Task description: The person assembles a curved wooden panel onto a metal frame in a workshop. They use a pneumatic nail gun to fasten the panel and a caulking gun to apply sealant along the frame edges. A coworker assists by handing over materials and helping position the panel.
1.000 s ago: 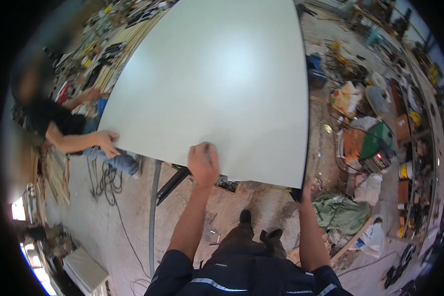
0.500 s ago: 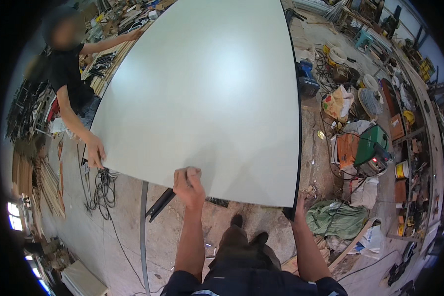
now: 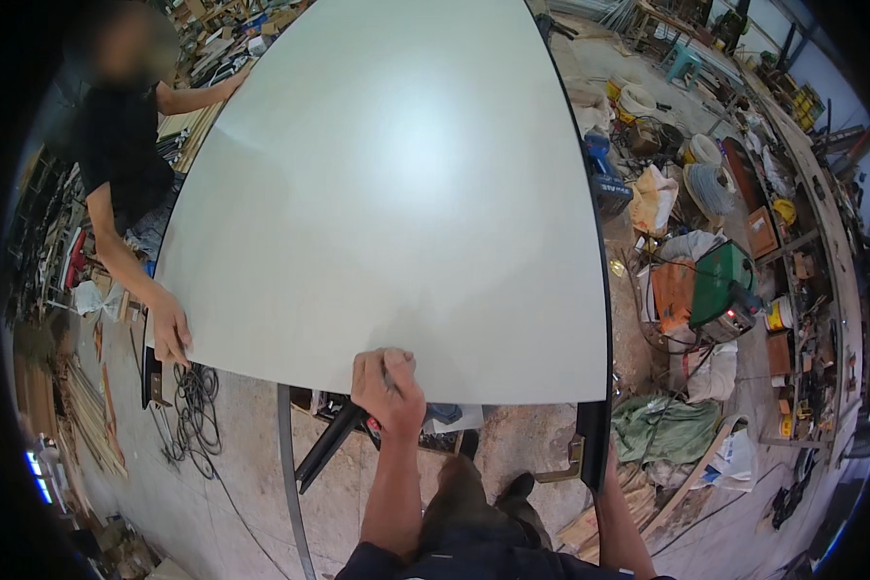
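Note:
A large pale panel [image 3: 387, 232] lies flat before me, with a black rail [image 3: 594, 435] along its right side. The rail's near end sticks out past the panel's edge and carries a metal bracket [image 3: 575, 454]. My left hand [image 3: 391, 389] is closed over the middle of the panel's near edge, fingers curled and knuckles up. At the near right corner, my right hand [image 3: 609, 474] is against the outer side of the rail; the rail hides its fingers. A co-worker's hand [image 3: 170, 331] rests on the panel's near left corner, and their other hand [image 3: 234, 81] touches its far left edge.
A grey metal leg [image 3: 292, 474] and a black bar [image 3: 329, 445] show below the panel. Coiled cable [image 3: 198, 411] lies on the floor at left. To the right are a blue power tool [image 3: 604, 174], a green machine [image 3: 720, 285], a green cloth [image 3: 662, 428] and cluttered shelving [image 3: 807, 319].
The black rails with their brackets now protrude beyond the panel's near edge. My right hand has moved nearer to me; my left hand and the co-worker's near hand sit slightly lower in view.

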A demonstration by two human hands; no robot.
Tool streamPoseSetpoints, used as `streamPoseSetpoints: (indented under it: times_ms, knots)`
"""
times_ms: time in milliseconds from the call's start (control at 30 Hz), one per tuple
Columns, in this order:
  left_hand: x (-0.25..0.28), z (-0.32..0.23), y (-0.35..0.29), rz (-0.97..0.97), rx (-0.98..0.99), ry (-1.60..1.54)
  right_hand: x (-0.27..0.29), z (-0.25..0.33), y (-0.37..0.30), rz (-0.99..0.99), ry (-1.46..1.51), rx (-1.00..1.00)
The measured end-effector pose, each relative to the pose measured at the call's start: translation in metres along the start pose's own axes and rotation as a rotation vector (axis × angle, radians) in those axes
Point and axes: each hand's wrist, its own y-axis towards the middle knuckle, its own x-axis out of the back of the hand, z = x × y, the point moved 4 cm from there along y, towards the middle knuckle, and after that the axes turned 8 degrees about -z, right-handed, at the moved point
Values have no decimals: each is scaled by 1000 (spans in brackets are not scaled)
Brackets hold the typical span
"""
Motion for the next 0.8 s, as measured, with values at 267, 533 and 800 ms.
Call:
streamPoseSetpoints:
  times_ms: [267,533,800]
  knots:
    - [-74,13,54,-53,-141,46,-23,11,-10,-239,-377,239]
    - [-95,15,67,-123,-190,66,-22,0,-5,-91,-109,-34]
    - [-102,17,71,-124,-220,148,-39,18,-6,-217,-594,353]
